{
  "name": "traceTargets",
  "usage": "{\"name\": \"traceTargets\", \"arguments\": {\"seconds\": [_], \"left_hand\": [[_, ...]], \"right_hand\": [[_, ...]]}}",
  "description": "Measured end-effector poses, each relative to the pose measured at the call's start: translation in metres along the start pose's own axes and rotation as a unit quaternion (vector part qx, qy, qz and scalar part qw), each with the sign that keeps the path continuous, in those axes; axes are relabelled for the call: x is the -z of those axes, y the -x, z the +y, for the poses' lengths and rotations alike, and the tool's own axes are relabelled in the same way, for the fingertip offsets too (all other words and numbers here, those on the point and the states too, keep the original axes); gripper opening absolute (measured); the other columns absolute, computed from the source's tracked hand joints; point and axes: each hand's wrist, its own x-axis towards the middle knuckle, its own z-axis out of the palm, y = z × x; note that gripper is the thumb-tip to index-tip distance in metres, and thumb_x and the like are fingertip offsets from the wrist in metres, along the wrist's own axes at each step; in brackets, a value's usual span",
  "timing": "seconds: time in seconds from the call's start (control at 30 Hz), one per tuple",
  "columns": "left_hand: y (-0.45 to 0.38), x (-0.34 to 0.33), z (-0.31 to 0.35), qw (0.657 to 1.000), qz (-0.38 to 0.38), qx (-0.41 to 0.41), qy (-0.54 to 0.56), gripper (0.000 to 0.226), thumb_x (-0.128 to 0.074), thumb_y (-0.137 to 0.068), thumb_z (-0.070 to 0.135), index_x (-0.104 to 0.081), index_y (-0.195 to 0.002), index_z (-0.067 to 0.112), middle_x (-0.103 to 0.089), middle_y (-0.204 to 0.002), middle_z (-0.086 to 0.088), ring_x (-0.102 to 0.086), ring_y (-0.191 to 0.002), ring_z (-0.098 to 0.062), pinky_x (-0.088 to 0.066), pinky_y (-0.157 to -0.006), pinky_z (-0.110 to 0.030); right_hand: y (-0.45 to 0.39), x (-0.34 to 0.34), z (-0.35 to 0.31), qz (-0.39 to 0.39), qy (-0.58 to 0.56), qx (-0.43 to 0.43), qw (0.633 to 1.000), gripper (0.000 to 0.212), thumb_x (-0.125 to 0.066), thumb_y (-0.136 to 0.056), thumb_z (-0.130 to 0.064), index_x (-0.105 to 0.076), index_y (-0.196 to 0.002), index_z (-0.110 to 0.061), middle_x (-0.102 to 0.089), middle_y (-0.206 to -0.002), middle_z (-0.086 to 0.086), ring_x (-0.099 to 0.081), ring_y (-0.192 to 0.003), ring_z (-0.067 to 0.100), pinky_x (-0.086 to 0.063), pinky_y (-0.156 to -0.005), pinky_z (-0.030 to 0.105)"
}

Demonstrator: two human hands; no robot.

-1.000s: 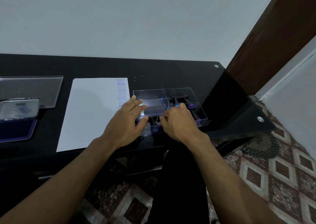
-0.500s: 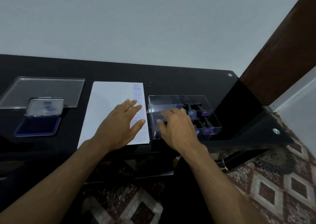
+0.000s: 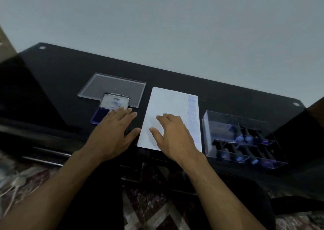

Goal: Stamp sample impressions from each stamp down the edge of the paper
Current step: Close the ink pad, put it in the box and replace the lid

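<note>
Evidently both hands have left the stamp tray [image 3: 242, 138] — right hand [image 3: 172, 133] spread on the paper [image 3: 168, 107], left hand [image 3: 114, 129] spread toward the ink pad [image 3: 100, 116] left of it — stamping apparently finished.

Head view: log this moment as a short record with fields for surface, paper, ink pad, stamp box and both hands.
surface: black glass table
paper: white sheet, a column of blue impressions down its right edge
ink pad: open, lid up, left of the sheet
clear lid: flat behind the ink pad
stamp box: clear divided box right of the sheet, dark-handled stamps inside
left hand: fingers straight, over the ink pad's near corner, holds nothing
right hand: fingers spread over the sheet, holds nothing
</note>
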Motion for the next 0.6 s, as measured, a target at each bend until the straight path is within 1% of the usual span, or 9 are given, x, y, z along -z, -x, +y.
{"name": "traceTargets", "arguments": {"seconds": [0.1, 0.23, 0.33, 0.43, 0.53, 0.6], "left_hand": [[0.013, 0.006, -0.028, 1.000, 0.013, 0.024, -0.005, 0.075, -0.029, -0.091, 0.068, -0.046, -0.148, 0.023, -0.044, -0.155, 0.001, -0.035, -0.146, -0.020, -0.023, -0.123, -0.042], [0.024, 0.007, -0.061, 0.998, 0.025, 0.062, -0.003, 0.076, -0.031, -0.090, 0.067, -0.047, -0.148, 0.021, -0.044, -0.155, -0.002, -0.031, -0.148, -0.022, -0.024, -0.123, -0.046], [0.028, 0.007, -0.079, 0.996, 0.042, 0.080, 0.003, 0.070, -0.041, -0.092, 0.063, -0.048, -0.147, 0.020, -0.048, -0.152, -0.004, -0.034, -0.147, -0.024, -0.026, -0.122, -0.047], [0.029, 0.007, -0.094, 0.994, 0.055, 0.095, 0.011, 0.061, -0.059, -0.095, 0.049, -0.049, -0.146, 0.018, -0.050, -0.150, -0.005, -0.034, -0.147, -0.024, -0.026, -0.122, -0.048], [0.027, 0.005, -0.103, 0.992, 0.057, 0.109, 0.014, 0.062, -0.063, -0.093, 0.046, -0.049, -0.146, 0.017, -0.049, -0.151, -0.005, -0.033, -0.146, -0.024, -0.027, -0.122, -0.047], [0.023, 0.002, -0.106, 0.990, 0.061, 0.120, 0.030, 0.064, -0.064, -0.093, 0.046, -0.048, -0.147, 0.016, -0.046, -0.153, -0.005, -0.031, -0.147, -0.023, -0.027, -0.122, -0.046]], "right_hand": [[-0.013, -0.013, -0.024, -0.008, -0.022, 0.027, 0.999, 0.051, -0.047, -0.099, -0.049, -0.047, -0.142, -0.022, -0.045, -0.148, 0.000, -0.035, -0.136, 0.019, -0.039, -0.107, 0.036], [-0.027, -0.026, -0.052, -0.016, -0.036, 0.062, 0.997, 0.048, -0.052, -0.097, -0.045, -0.049, -0.139, -0.021, -0.051, -0.139, 0.001, -0.039, -0.130, 0.020, -0.043, -0.102, 0.036], [-0.036, -0.034, -0.069, -0.019, -0.039, 0.082, 0.996, 0.045, -0.054, -0.096, -0.043, -0.051, -0.137, -0.023, -0.053, -0.134, -0.001, -0.042, -0.124, 0.019, -0.046, -0.098, 0.034], [-0.045, -0.043, -0.079, -0.017, -0.048, 0.086, 0.995, 0.047, -0.056, -0.095, -0.043, -0.051, -0.137, -0.024, -0.054, -0.133, -0.002, -0.043, -0.121, 0.017, -0.047, -0.098, 0.035], [-0.051, -0.052, -0.083, -0.013, -0.068, 0.081, 0.994, 0.048, -0.057, -0.095, -0.041, -0.048, -0.139, -0.024, -0.053, -0.134, -0.002, -0.043, -0.121, 0.016, -0.047, -0.097, 0.033], [-0.055, -0.058, -0.083, -0.012, -0.095, 0.068, 0.993, 0.051, -0.058, -0.095, -0.040, -0.045, -0.141, -0.024, -0.050, -0.136, -0.001, -0.043, -0.123, 0.016, -0.046, -0.100, 0.032]]}}
